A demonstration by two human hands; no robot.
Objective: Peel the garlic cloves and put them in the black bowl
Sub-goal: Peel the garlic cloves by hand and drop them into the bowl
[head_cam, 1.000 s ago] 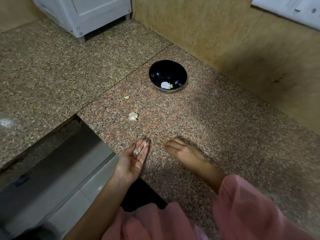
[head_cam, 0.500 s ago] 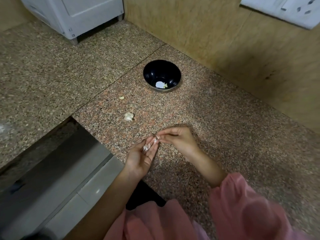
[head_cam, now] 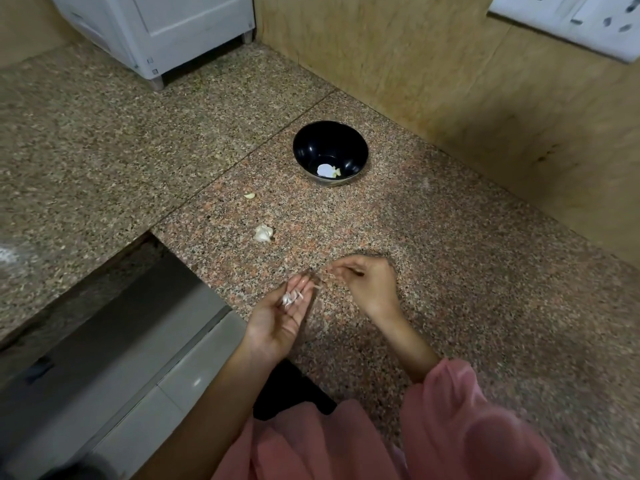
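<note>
Garlic is spread over the granite worktop (head_cam: 485,271). Toward its far edge stands the black bowl (head_cam: 330,147), one peeled clove (head_cam: 325,170) inside. Near the front edge my left hand (head_cam: 277,323) lies palm up, fingers nearly straight, carrying garlic cloves (head_cam: 289,299). My right hand (head_cam: 372,285) pinches its fingertips together, on what I cannot tell. Between lies a loose clove (head_cam: 263,233).

- Bowl (head_cam: 311,150): glossy black, and there's white garlic (head_cam: 325,170) inside.
- Counter (head_cam: 450,271): speckled granite with pink, brown and black flecks.
- Clove (head_cam: 263,233) on it: creamy white.
- Bits (head_cam: 289,299) in the left hand (head_cam: 277,327): white.
- Wall (head_cam: 450,98): tan, wood-grained.
- Sleeves (head_cam: 467,427): pink.
- Cabinet (head_cam: 173,29): pale grey-white.
</note>
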